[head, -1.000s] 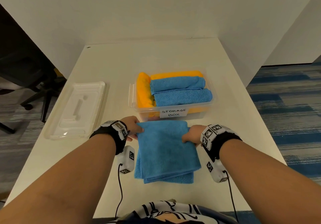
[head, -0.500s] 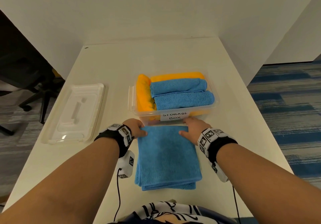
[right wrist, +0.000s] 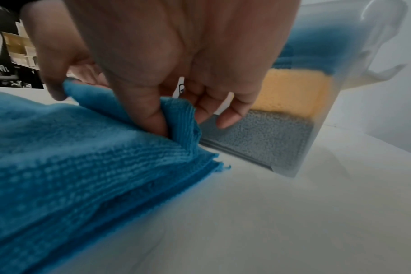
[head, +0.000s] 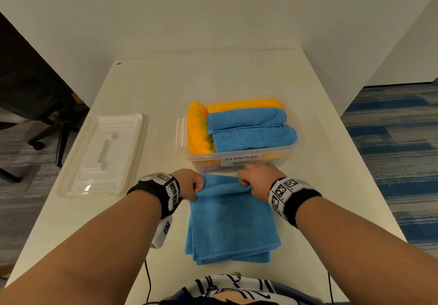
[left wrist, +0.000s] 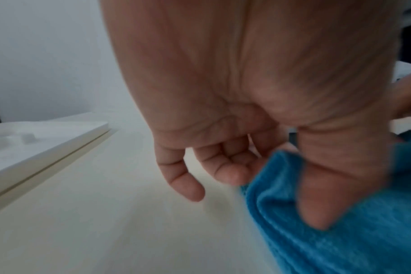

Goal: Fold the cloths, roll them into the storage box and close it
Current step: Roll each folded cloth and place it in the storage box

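A folded blue cloth (head: 231,224) lies on the white table (head: 166,84) in front of me. Its far edge is curled up into the start of a roll. My left hand (head: 192,185) pinches that edge at the left corner, thumb on the blue cloth (left wrist: 340,231) in the left wrist view. My right hand (head: 254,179) pinches the right corner of the blue cloth (right wrist: 82,157), thumb and forefinger around the fold. Just beyond stands the clear storage box (head: 299,144), labelled, holding rolled orange and blue cloths. Its clear lid (head: 104,153) lies to the left.
The box wall (right wrist: 329,111) stands just beyond my right fingertips. A black office chair (head: 30,96) stands off the table's left side. White walls close the back and right. Carpeted floor lies beyond the right table edge.
Both hands slid to the cloth's far edge, took hold of it and turned it back toward me, so a small roll has formed where the cloth lay flat.
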Motion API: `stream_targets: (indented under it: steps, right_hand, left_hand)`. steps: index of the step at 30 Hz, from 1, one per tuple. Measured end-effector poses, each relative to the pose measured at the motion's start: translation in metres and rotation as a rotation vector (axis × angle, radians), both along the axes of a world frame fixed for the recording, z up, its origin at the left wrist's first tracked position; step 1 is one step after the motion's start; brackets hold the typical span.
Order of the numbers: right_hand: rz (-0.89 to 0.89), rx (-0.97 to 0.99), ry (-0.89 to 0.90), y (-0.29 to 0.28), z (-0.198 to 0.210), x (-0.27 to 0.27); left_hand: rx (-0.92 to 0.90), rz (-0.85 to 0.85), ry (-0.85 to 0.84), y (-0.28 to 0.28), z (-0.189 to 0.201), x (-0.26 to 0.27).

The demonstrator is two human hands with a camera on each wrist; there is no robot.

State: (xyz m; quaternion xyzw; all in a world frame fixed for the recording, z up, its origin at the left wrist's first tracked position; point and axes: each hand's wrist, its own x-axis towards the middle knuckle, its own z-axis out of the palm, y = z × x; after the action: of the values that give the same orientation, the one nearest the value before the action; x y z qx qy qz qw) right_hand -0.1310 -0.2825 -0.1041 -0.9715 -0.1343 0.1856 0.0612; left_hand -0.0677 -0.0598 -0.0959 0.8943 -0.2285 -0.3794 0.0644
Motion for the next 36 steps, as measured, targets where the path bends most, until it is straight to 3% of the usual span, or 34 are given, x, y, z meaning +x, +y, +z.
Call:
stream_targets:
  steps: [3, 7, 15, 21, 25, 31, 36]
  right_hand:
    - [-0.021, 0.001, 0.074, -0.004, 0.001, -0.004]
    - [-0.032, 0.047, 0.095, -0.007, 0.003, -0.003]
    - [-0.019, 0.0, 0.063, 0.002, 0.0, -0.004]
    - [0.008, 0.012, 0.011, 0.008, 0.005, -0.003]
    - [0.051, -0.04, 0.039, 0.013, 0.002, -0.006]
    - [0.065, -0.076, 0.032, 0.014, 0.003, -0.008]
    - [0.066, -0.049, 0.015, 0.015, 0.005, -0.008]
  left_hand:
    - [0.012, 0.018, 0.087, -0.001, -0.002, 0.0]
    - [-0.045, 0.111, -0.001, -0.001, -0.003, 0.002]
    - [0.057, -0.141, -0.042, -0.013, -0.006, -0.004]
    - [0.027, -0.14, -0.12, -0.016, -0.005, -0.003]
    - [0.086, -0.223, -0.025, -0.023, -0.006, -0.011]
    - [0.09, -0.111, 0.071, -0.027, 0.001, -0.012]
    - [0.112, -0.223, 0.008, -0.036, 0.0, -0.015]
